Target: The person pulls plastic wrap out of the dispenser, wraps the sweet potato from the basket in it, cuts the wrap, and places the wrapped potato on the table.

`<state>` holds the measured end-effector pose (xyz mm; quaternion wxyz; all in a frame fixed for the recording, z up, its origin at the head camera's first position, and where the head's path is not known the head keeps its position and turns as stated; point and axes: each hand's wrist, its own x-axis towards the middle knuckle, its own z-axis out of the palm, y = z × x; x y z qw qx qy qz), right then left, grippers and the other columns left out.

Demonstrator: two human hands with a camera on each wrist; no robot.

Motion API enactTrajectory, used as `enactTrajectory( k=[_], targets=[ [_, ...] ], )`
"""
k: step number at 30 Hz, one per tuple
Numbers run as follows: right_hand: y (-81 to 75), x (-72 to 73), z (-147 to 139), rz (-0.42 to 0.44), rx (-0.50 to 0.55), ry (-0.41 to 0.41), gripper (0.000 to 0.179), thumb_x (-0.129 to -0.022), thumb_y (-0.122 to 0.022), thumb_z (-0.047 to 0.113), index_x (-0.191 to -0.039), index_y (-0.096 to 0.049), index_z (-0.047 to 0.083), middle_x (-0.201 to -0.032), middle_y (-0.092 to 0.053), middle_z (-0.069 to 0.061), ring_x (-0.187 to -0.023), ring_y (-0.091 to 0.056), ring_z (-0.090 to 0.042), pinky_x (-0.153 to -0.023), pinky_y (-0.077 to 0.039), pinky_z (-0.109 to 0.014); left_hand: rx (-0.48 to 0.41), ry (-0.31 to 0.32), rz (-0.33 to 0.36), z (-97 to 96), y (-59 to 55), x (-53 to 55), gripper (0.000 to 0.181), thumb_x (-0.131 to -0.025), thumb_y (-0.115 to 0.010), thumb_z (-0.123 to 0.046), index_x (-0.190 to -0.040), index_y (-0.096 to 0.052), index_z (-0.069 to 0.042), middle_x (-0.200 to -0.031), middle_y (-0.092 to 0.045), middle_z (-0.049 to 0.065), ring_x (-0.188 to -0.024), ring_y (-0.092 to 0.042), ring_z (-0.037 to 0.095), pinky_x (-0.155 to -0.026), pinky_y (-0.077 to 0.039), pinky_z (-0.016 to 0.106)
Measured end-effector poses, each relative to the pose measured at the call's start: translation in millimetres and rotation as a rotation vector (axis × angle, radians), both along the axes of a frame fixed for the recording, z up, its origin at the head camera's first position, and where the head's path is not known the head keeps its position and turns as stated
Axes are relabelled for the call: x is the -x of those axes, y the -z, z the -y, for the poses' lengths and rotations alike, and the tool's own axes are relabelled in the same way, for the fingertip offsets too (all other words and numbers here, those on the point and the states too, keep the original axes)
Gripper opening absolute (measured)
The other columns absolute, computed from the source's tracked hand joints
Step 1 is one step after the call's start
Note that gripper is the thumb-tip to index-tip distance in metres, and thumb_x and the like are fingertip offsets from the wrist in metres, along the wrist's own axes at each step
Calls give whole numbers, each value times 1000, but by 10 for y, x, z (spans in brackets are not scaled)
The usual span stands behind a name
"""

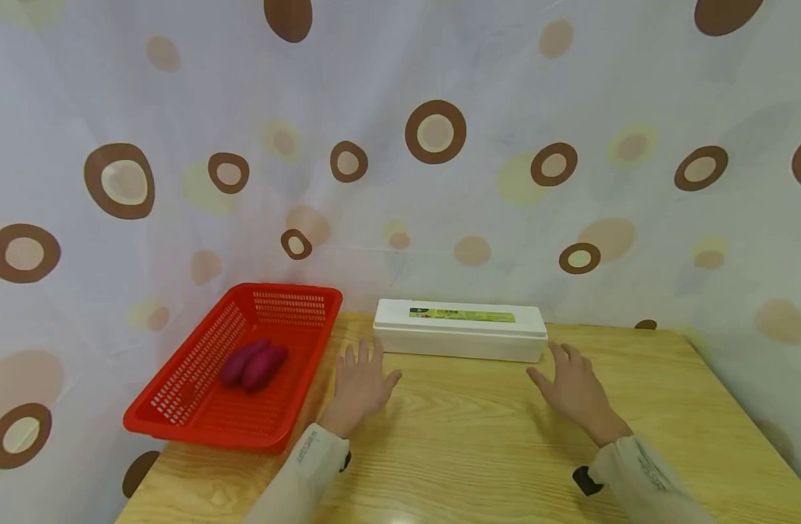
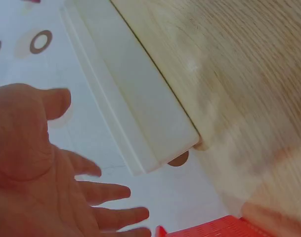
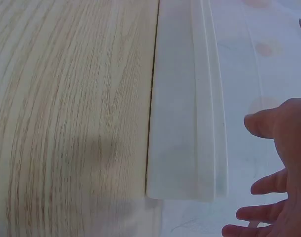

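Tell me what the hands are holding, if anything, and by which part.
Nothing is held: the left hand and right hand are empty, near opposite ends of the white box.

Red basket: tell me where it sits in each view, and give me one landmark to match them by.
Head: the red basket is at the left, below mid-height.
Left wrist: at the bottom edge, right of centre, mostly cut off.
Right wrist: not in it.
Shared landmark: the white box, in all three views.
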<state>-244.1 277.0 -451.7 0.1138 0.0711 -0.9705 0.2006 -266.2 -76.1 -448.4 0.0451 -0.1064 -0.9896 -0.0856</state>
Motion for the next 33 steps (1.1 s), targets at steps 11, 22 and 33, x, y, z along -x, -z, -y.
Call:
enactTrajectory(
  k=[11, 22, 33],
  targets=[
    [3, 391, -1, 74, 244, 45, 63, -99, -45, 32, -137, -30, -16, -132, -34, -37, -115, -40, -51, -89, -38, -61, -330, -75, 47, -13, 53, 407, 68, -99, -46, -35, -143, -22, 11, -143, -33, 26, -122, -42, 42, -96, -39, 53],
    [-24, 664, -16, 150, 348, 102, 57, -102, -37, 23, -141, -22, -16, -137, -27, -38, -120, -37, -50, -91, -39, -59, -544, -67, 93, -34, 137, 752, 63, -101, -41, -27, -144, -17, 12, -150, -22, 25, -134, -29, 38, -108, -26, 46],
    [101, 756, -18, 94, 415, 194, 48, -99, -40, 15, -135, -36, -16, -126, -42, -34, -115, -42, -46, -92, -40, -55, -686, -224, 22, -137, 245, 874, 43, -100, -46, -27, -136, -44, -4, -128, -54, 13, -112, -54, 29, -96, -42, 46]
  ],
)
